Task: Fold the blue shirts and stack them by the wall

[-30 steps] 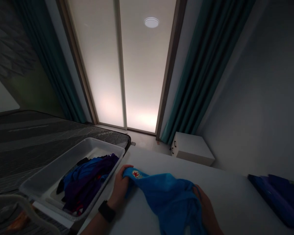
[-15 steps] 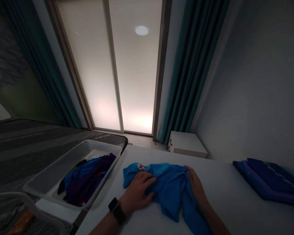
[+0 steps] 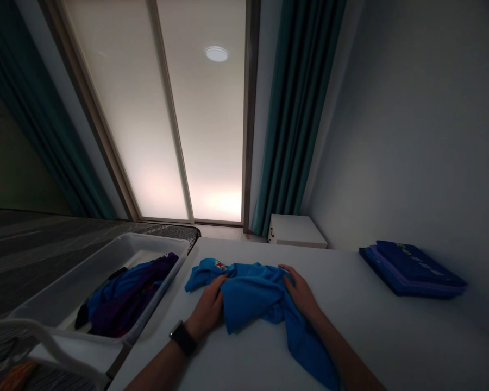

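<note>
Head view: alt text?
A left hand with a black wristwatch and a right hand touch a rumpled blue fabric garment on a white tabletop. Left: translucent plastic bin of blue and purple clothes; right: folded blue-and-purple cloth stack.

1 left hand (image 3: 208, 307), 1 right hand (image 3: 302, 293), 1 watch (image 3: 183, 338). 1 blue garment (image 3: 252, 298) mid surface (image 3: 375, 331). 1 folded stack (image 3: 415, 266), 3+ pieces, near far right corner. 1 bin (image 3: 90, 271) off left edge; clothes (image 3: 132, 296) inside too jumbled to count. 1 cabinet (image 3: 296, 230) past far edge.
</note>
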`<state>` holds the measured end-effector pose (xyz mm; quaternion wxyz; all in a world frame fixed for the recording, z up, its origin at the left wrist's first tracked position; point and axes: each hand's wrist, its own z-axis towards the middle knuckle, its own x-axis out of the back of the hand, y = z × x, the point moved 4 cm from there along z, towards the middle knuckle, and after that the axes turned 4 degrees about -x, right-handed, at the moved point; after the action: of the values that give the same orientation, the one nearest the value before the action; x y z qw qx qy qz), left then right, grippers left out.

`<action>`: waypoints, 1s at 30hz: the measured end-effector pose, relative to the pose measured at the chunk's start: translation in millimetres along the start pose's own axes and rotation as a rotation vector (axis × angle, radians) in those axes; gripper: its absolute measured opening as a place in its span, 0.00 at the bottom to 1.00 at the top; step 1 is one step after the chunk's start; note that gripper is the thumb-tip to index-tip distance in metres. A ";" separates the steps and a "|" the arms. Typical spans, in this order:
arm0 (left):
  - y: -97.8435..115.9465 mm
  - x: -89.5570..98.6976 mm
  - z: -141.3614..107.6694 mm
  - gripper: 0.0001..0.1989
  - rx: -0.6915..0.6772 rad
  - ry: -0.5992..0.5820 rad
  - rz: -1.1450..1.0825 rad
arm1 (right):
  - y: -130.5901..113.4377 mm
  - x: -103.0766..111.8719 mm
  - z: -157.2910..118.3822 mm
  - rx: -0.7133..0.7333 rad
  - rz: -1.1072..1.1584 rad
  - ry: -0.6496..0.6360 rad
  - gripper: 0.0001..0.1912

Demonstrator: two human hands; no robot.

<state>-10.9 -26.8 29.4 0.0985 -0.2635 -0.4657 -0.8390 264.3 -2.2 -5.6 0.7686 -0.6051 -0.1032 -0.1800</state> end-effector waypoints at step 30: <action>2.3 -10.5 1.9 0.10 -0.174 -0.280 0.323 | -11.5 17.8 -10.2 0.018 -0.286 0.165 0.18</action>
<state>-0.4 -27.4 26.2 0.1427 -0.4561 -0.3525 -0.8046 275.4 -17.1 8.9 0.7463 -0.5607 -0.1262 -0.3356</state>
